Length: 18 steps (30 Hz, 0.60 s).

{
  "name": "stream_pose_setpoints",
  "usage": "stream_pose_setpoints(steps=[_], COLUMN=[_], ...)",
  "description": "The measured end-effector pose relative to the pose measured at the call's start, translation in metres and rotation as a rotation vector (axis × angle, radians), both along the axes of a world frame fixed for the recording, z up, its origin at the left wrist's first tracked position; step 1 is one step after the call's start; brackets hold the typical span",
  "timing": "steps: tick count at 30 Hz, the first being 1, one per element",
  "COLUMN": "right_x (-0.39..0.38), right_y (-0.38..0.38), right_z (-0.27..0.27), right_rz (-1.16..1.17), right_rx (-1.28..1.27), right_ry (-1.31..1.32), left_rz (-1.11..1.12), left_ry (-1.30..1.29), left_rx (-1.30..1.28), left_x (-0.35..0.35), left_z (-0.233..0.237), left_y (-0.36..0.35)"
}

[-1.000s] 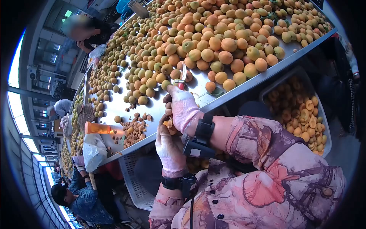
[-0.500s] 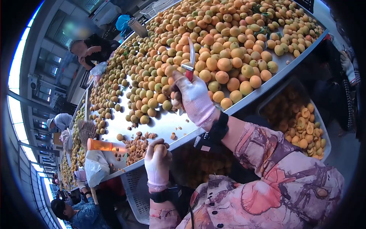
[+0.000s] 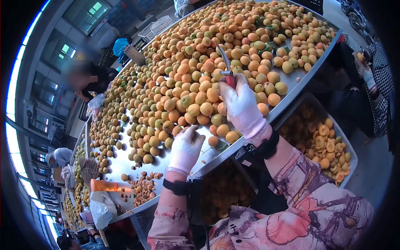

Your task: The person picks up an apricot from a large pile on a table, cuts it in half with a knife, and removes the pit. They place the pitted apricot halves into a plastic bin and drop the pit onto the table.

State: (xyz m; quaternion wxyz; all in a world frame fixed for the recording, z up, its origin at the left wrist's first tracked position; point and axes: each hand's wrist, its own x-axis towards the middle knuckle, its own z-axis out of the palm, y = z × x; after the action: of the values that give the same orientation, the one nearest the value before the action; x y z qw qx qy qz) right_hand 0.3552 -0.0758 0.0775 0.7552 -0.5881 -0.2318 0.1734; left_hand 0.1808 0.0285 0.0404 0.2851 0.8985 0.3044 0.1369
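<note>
Orange and yellow-green apricots (image 3: 206, 109) lie heaped over a metal table (image 3: 210, 153). My right hand (image 3: 241, 102), in a white glove with bare fingertips, is closed around the red handle of a curved knife (image 3: 225, 58); its blade points up over the fruit. My left hand (image 3: 187, 148), gloved the same way, is over the near part of the table beside the fruit, fingers apart and curved, with nothing visible in it. Left of it, brown pits (image 3: 143, 189) form a pile near the table's edge.
An orange cylinder (image 3: 104, 186), a white plastic bag (image 3: 102, 210) and a brush (image 3: 88, 170) are at the left. Below the table's edge stands a crate of halved apricots (image 3: 354, 156). A co-worker's gloved hand (image 3: 366, 73) is at the right; other people are at the left.
My left hand has moved up and right from beside the pits toward the fruit and opened; the apricot in it is gone. My right hand has shifted right with the knife. The view has shifted.
</note>
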Motion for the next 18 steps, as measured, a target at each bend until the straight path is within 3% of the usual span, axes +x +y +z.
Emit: stream_pose_setpoints(steps=[1,3,6,7,9,11,13,15,17,18], right_x=[0.003,0.006,0.002,-0.001,-0.011,-0.022,-0.035,-0.054,-0.073,-0.087], right_y=[-0.001,0.006,0.004,0.010,0.013,0.011,0.010,0.004,-0.004,-0.001], right_z=[-0.001,-0.016,-0.011,-0.020,-0.021,-0.022,-0.025,-0.024,-0.020,-0.034], right_rz=[0.011,0.060,0.248,0.279,0.464,0.510,0.564,0.658,0.799,0.852], right_rx=[-0.013,0.030,-0.063,-0.068,-0.016,-0.102,-0.196,-0.296,-0.356,-0.263], right_ry=[-0.020,-0.085,-0.068,-0.155,-0.025,-0.139,-0.261,-0.304,-0.336,-0.377], left_rz=[-0.040,-0.034,-0.003,0.007,0.037,0.096,0.236,0.410,0.407,0.434], left_ry=[0.094,0.361,0.511,0.480,0.423,0.244,-0.150,-0.322,-0.486,-0.577], left_rx=[0.320,0.392,0.395,0.336,0.214,0.063,-0.298,-0.587,-0.591,-0.679], left_x=[0.009,0.021,0.016,0.012,-0.007,-0.031,-0.057,-0.077,-0.103,-0.119], left_z=[-0.016,-0.031,-0.051,-0.052,-0.048,-0.042,-0.041,0.001,-0.003,-0.011], left_y=[0.017,0.042,0.060,0.061,0.056,0.048,0.031,-0.012,-0.036,-0.042])
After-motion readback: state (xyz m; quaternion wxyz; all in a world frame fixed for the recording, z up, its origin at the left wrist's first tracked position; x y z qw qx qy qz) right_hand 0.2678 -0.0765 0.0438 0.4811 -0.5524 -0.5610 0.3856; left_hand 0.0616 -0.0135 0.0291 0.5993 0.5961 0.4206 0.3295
